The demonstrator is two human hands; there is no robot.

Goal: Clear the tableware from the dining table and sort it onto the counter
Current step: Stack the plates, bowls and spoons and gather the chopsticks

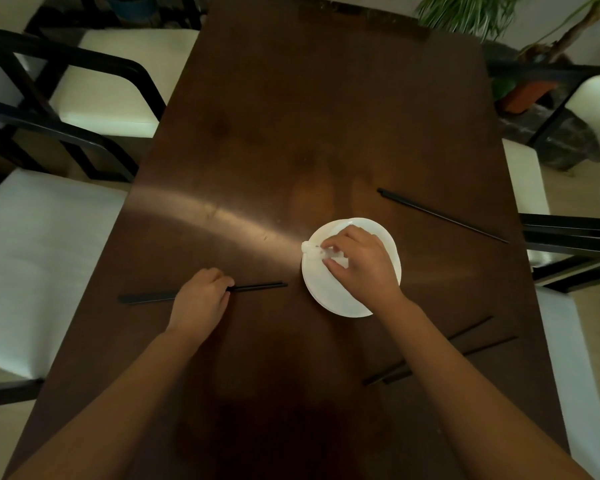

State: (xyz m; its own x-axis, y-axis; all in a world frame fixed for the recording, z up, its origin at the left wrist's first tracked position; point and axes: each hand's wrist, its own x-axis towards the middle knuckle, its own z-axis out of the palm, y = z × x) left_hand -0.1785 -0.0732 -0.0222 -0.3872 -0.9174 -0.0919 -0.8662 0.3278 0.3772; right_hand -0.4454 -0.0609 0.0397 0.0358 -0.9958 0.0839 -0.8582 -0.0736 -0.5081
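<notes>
On the dark wooden dining table (pixel 291 133), a little to the 4 o'clock side of its middle, lies a stack of white plates (pixel 340 299). The right hand (pixel 361 265) rests on top of the stack, its fingers curled narrow around small white pieces (pixel 312 249) at the 9 o'clock edge of the plates; what these pieces are I cannot tell. At 8 o'clock from the stack, the left hand (pixel 201 299) lies over a pair of black chopsticks (pixel 257 288), fingers bent down on them, pinching them against the table. A second pair of chopsticks (pixel 440 214) lies at 2 o'clock from the plates, apart from them. A third pair (pixel 478 336) lies at 5 o'clock, partly hidden under the right forearm. White-cushioned chairs (pixel 42 244) stand along both long sides.
</notes>
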